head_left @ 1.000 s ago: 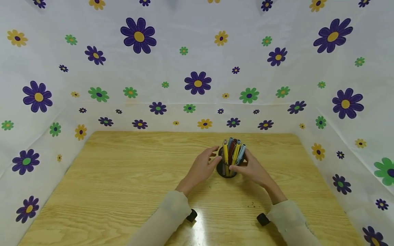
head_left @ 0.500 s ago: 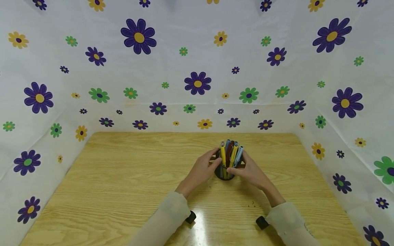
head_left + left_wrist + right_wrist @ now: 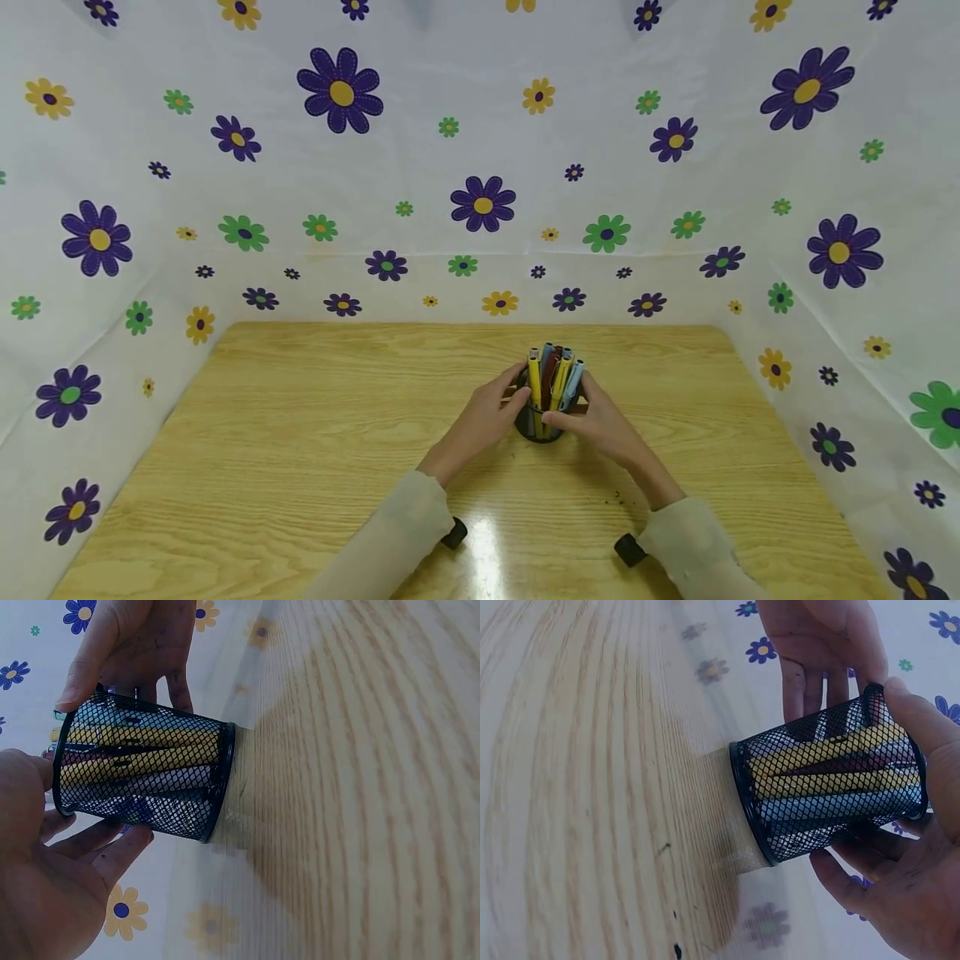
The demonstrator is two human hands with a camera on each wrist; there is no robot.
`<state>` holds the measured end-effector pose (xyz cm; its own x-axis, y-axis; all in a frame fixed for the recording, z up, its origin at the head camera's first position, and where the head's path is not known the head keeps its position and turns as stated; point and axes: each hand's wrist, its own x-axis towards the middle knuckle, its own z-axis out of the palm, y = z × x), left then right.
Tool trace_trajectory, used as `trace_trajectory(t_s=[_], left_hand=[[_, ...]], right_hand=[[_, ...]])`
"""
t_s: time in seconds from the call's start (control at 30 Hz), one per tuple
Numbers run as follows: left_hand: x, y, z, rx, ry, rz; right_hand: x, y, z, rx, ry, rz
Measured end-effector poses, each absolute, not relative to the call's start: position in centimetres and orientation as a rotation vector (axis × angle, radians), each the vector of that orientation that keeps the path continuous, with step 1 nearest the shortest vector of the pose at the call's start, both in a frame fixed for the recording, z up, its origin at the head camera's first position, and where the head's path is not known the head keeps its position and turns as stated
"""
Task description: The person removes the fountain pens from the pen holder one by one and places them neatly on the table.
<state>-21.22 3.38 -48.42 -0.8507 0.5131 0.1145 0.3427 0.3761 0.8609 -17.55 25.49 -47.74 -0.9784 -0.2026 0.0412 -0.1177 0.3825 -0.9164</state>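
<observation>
Head view: a black mesh pen holder (image 3: 536, 423) is standing roughly upright on the wood-grain table (image 3: 337, 433), a little right of the middle, and any lettering on its contents is showing too small to read. It is carrying a bunch of pens: a yellow pen (image 3: 534, 377) is rising on the left, a dark red pen (image 3: 549, 383) is sitting beside it, a second yellow pen (image 3: 560, 379) is slanting rightward, and a light blue pen (image 3: 572, 385) is leaning farthest right. In both wrist views the round holder is displaying a fine diamond mesh, a black rim and a black base band, with yellow, reddish and blue barrels showing through its wall. The left hand (image 3: 483, 419) is clasping it from the left, fingers and thumb bending about its side; the right hand (image 3: 609, 425) is gripping it from the right, thumb pressing at the near rim. Pale sleeves (image 3: 390, 525) are covering both forearms, dark specks (image 3: 617, 498) are lying near the right forearm, and a white flower-printed sheet (image 3: 420, 167) is rising along the far, left and right sides.
</observation>
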Motion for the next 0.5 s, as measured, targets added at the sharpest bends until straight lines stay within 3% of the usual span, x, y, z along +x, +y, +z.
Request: trace_trajectory(t_s=[0.5], left_hand=[[-21.0, 0.7, -48.6, 0.694, 2.449, 1.507]], right_hand=[[-17.8, 22.8, -47.8, -0.347, 2.525, -1.703]])
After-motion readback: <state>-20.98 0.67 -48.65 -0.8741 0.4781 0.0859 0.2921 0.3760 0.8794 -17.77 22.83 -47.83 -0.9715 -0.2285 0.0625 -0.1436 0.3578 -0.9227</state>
